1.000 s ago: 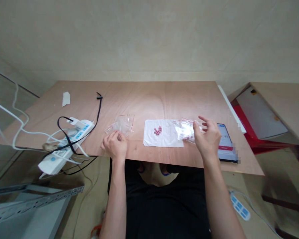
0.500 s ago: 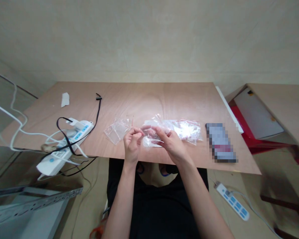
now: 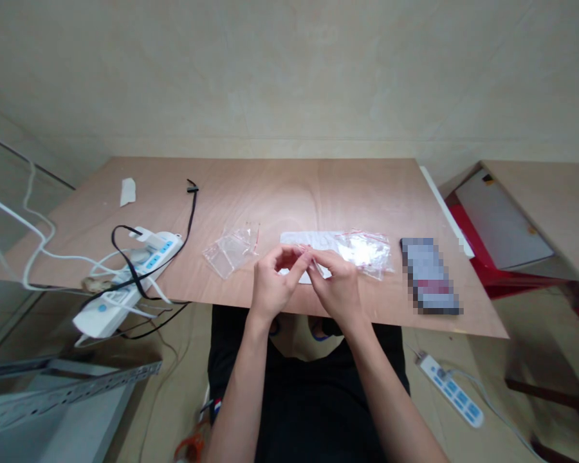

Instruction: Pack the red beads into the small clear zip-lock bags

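Plastic bags [image 3: 367, 249], clear, crinkled, flank left fingers [image 3: 296, 270] and right fingers [image 3: 332, 260], pinched together, their hold unclear.

Left forearm [image 3: 241, 392] and right forearm [image 3: 388, 392] slant inward — left hand [image 3: 276, 284] and right hand [image 3: 338, 284] meet ahead of the torso [image 3: 309, 415], fingers [image 3: 274, 255] curled and pinching, thumbs [image 3: 299, 267] tip to tip — wrists [image 3: 259, 323] well apart.

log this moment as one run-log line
left hand and right hand: fingertips together over white sheet | held item: unclear | left side: clear bags | right side: shiny bags, phone
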Tool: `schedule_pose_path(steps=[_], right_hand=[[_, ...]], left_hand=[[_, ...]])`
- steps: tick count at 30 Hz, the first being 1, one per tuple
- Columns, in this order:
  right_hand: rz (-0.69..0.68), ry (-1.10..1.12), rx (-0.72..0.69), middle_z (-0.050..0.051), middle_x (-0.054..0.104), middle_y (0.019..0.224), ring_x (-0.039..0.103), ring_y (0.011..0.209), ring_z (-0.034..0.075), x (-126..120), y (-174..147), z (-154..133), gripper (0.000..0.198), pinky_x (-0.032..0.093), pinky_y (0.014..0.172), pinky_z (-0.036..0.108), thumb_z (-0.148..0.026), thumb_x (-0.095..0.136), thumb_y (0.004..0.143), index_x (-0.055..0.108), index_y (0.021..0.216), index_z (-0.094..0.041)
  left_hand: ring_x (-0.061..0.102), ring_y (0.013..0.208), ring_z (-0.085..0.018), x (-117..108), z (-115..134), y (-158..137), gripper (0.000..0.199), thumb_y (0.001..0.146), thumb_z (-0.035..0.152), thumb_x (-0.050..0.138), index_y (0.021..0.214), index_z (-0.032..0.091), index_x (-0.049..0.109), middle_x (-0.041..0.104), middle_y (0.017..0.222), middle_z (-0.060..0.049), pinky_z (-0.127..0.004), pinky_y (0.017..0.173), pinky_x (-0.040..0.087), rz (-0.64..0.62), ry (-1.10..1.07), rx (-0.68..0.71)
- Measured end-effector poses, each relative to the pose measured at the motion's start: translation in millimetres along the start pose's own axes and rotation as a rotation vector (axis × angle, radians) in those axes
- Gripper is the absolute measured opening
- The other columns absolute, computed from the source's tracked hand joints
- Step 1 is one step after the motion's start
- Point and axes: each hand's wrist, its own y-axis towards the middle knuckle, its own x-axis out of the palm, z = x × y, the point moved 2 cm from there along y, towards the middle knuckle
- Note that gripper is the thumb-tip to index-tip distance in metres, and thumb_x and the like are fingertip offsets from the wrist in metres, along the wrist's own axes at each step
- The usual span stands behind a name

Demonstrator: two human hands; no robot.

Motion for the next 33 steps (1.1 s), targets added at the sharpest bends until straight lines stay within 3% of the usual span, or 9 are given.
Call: schedule_pose_path(steps=[5, 13, 16, 20, 23, 26, 28, 31, 33], right_hand=[[-0.225, 0.156, 0.091, 0.008, 0.073, 0.11, 0.068, 0.098, 0.021, -5.7, -3.7, 1.5, 0.033, 0.057, 0.075, 0.032, -0.031, 0.061, 0.085, 0.07, 0.115, -0.02], [0.026, 0.005, 0.092, 0.004, 0.073, 0.085, 0.067, 0.066, 0.013, -4.1, -5.3, 18.1, 0.027, 0.055, 0.064, 0.026, -0.02, 0.059, 0.085, 0.064, 0.111, -0.016], [0.059, -0.044, 0.038, 0.003, 0.072, 0.083, 0.069, 0.066, 0.014, -4.3, -7.8, 17.4, 0.01, 0.055, 0.061, 0.025, -0.017, 0.057, 0.087, 0.063, 0.094, -0.019], [-0.044, -0.139, -0.157, 0.007, 0.072, 0.093, 0.07, 0.088, 0.017, -8.3, -8.2, 11.6, 0.022, 0.055, 0.074, 0.026, -0.006, 0.05, 0.087, 0.066, 0.08, -0.019], [-0.119, -0.12, -0.121, 0.006, 0.07, 0.086, 0.066, 0.069, 0.013, -13.1, -5.4, 13.1, 0.017, 0.053, 0.064, 0.024, -0.01, 0.057, 0.085, 0.067, 0.095, -0.017], [-0.212, -0.09, -0.044, 0.002, 0.068, 0.081, 0.06, 0.061, 0.01, -16.5, -2.6, 12.1, 0.017, 0.051, 0.06, 0.023, -0.012, 0.066, 0.079, 0.066, 0.095, -0.017], [-0.306, -0.056, -0.005, 0.002, 0.068, 0.082, 0.06, 0.064, 0.011, -17.0, -1.5, 7.9, 0.015, 0.051, 0.061, 0.023, -0.012, 0.068, 0.077, 0.066, 0.091, -0.017], [-0.39, 0.039, 0.024, 0.001, 0.068, 0.08, 0.061, 0.067, 0.012, -17.0, 0.6, 3.3, 0.007, 0.05, 0.062, 0.023, -0.018, 0.067, 0.079, 0.065, 0.085, -0.018], [-0.297, 0.108, 0.043, 0.002, 0.068, 0.079, 0.062, 0.071, 0.013, -18.6, 4.5, 9.1, 0.007, 0.051, 0.064, 0.025, -0.025, 0.064, 0.083, 0.064, 0.083, -0.018]], left_hand=[[0.072, 0.08, -0.016, -4.0, -5.9, 0.9, 0.016, 0.075, 0.029, 0.073, 0.084, 0.016, 0.071, 0.076, 0.086, -0.004, -0.026, 0.076, 0.057, -0.047, -0.085, -0.084], [0.071, 0.068, -0.017, -4.0, 3.7, -3.7, 0.012, 0.075, 0.028, 0.07, 0.078, 0.017, 0.074, 0.076, 0.076, -0.004, -0.026, 0.065, 0.056, 0.018, 0.346, -0.179], [0.069, 0.061, -0.016, -2.0, 11.4, -5.7, 0.009, 0.072, 0.025, 0.07, 0.068, 0.018, 0.069, 0.073, 0.065, -0.002, -0.025, 0.059, 0.054, 0.086, 0.505, -0.17], [0.065, 0.056, -0.014, -2.9, 20.4, -7.8, 0.011, 0.075, 0.024, 0.067, 0.066, 0.019, 0.064, 0.068, 0.06, 0.001, -0.025, 0.058, 0.052, 0.007, 0.588, -0.095], [0.068, 0.08, -0.018, -5.2, 24.6, -9.7, 0.008, 0.077, 0.026, 0.068, 0.08, 0.02, 0.065, 0.071, 0.081, -0.002, -0.033, 0.079, 0.054, -0.184, 0.667, 0.123], [0.05, 0.127, -0.03, -5.9, 21.7, -12.0, 0.069, 0.063, 0.037, 0.082, 0.123, 0.019, 0.054, 0.058, 0.132, -0.012, -0.048, 0.108, 0.04, -0.307, 0.726, 0.322], [0.045, 0.133, -0.031, -4.5, 15.7, -12.0, 0.088, 0.061, 0.036, 0.084, 0.137, 0.019, 0.041, 0.049, 0.142, -0.015, -0.05, 0.111, 0.036, -0.351, 0.715, 0.327], [0.061, 0.113, -0.023, -2.1, 7.5, -9.9, 0.05, 0.075, 0.02, 0.072, 0.121, 0.021, 0.053, 0.065, 0.121, -0.009, -0.04, 0.098, 0.048, -0.406, 0.647, 0.252], [0.067, 0.097, -0.019, -4.4, 5.4, -7.7, 0.032, 0.078, 0.016, 0.068, 0.109, 0.02, 0.058, 0.069, 0.103, -0.005, -0.032, 0.086, 0.053, -0.359, 0.611, 0.221]])
